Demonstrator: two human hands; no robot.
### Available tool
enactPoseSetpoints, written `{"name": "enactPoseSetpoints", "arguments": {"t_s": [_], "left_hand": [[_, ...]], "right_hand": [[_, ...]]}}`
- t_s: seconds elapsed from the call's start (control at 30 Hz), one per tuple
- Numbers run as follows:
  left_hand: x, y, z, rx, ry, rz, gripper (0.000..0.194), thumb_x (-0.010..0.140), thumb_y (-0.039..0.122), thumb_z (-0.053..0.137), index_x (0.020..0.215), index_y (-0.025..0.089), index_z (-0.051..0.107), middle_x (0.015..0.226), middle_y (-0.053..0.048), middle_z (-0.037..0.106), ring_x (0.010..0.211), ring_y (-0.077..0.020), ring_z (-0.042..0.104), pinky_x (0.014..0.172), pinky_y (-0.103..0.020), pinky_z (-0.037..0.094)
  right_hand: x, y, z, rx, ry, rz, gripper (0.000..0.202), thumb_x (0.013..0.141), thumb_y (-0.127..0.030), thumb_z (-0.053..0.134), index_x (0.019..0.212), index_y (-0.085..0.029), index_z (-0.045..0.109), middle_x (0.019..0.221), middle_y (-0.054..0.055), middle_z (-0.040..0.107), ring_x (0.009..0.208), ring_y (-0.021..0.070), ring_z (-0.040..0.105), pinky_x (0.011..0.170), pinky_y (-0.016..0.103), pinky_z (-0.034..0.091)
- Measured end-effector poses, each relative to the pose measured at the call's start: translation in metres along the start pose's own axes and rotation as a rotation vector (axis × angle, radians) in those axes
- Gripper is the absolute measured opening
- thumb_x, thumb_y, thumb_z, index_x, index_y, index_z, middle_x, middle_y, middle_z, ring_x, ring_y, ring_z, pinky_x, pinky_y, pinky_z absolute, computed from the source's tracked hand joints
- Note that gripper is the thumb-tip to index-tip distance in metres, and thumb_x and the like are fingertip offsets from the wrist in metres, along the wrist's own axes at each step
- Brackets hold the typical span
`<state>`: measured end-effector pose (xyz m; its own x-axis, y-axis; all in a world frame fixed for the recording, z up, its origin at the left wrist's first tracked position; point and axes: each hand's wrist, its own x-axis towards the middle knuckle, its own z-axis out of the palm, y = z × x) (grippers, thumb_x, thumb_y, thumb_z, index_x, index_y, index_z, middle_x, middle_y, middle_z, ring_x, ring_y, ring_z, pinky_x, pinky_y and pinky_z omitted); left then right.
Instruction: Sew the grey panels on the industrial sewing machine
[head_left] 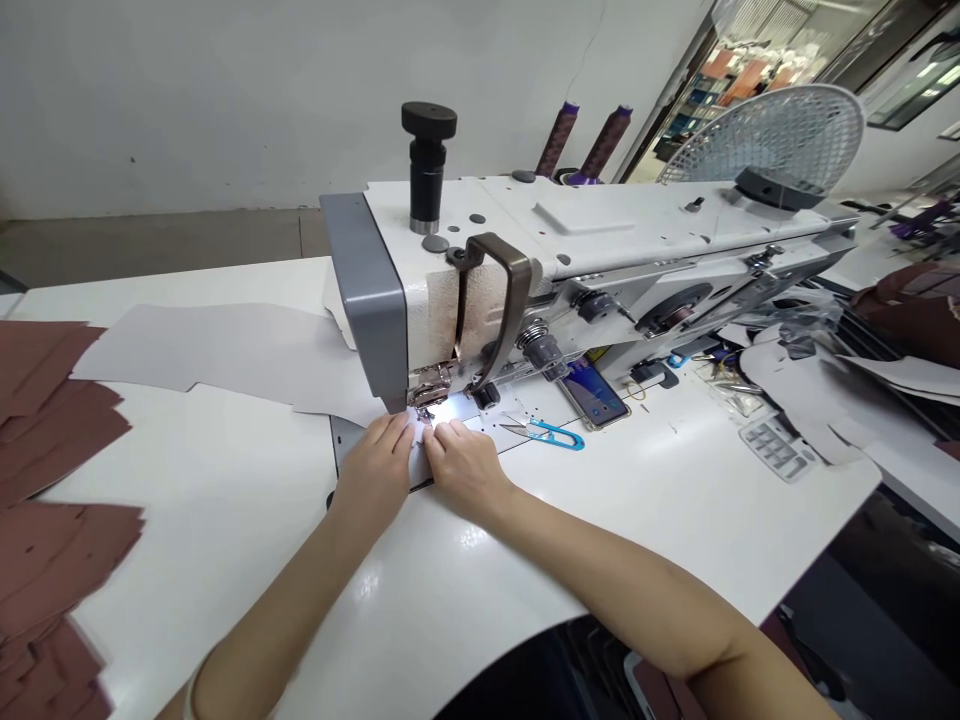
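Observation:
At the needle of a white and grey sewing machine (480, 215), both my hands are close together. A long, pale grey flat piece (225, 345), fabric or leather by its look, stretches left from the presser foot (426, 408). My left hand (377, 462) pinches the near edge of the piece just left of the foot, fingers pressed together. My right hand (466, 468) is closed at the same edge on the right, with curled fingertips. The bit of material between the fingers is mostly hidden. The needle area is lit by a small lamp.
Stacks of brown cut pieces (52, 560) lie along the left. Blue thread snips (555, 434) and a phone (595, 392) rest right of my hands. Two thread cones (604, 145) and a fan (772, 140) stand behind. More pale pieces (802, 390) lie at right.

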<state>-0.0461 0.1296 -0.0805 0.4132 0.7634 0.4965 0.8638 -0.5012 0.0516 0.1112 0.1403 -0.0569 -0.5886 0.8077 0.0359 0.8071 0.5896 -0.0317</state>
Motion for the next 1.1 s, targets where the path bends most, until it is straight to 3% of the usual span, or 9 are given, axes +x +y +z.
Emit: {"name": "enactPoseSetpoints", "arguments": {"t_s": [0.33, 0.8, 1.1], "left_hand": [[0.005, -0.009, 0.001, -0.03, -0.08, -0.011, 0.043, 0.081, 0.004, 0.035, 0.114, 0.008, 0.061, 0.111, -0.016, 0.065, 0.111, -0.0258, 0.055, 0.097, -0.043, 0.046], [0.006, -0.01, -0.002, 0.011, -0.055, 0.001, 0.041, 0.08, 0.001, 0.035, 0.108, 0.006, 0.064, 0.111, -0.016, 0.065, 0.108, -0.0263, 0.056, 0.092, -0.04, 0.049], [0.008, -0.014, -0.003, -0.04, -0.052, -0.053, 0.037, 0.083, 0.006, 0.036, 0.109, 0.012, 0.062, 0.105, -0.014, 0.064, 0.108, -0.0263, 0.053, 0.09, -0.041, 0.047]], "right_hand": [[0.001, 0.001, 0.005, -0.01, 0.033, 0.021, 0.024, 0.089, -0.01, 0.039, 0.106, -0.014, 0.055, 0.086, 0.008, 0.058, 0.081, 0.0193, 0.047, 0.058, 0.027, 0.032], [0.001, 0.0, 0.005, -0.026, 0.062, 0.017, 0.024, 0.091, -0.01, 0.038, 0.105, -0.013, 0.056, 0.085, 0.008, 0.057, 0.08, 0.019, 0.047, 0.057, 0.028, 0.029], [0.001, 0.0, 0.005, -0.019, 0.067, 0.039, 0.021, 0.093, -0.012, 0.037, 0.098, -0.016, 0.057, 0.083, 0.006, 0.057, 0.078, 0.0181, 0.047, 0.055, 0.029, 0.026]]}}
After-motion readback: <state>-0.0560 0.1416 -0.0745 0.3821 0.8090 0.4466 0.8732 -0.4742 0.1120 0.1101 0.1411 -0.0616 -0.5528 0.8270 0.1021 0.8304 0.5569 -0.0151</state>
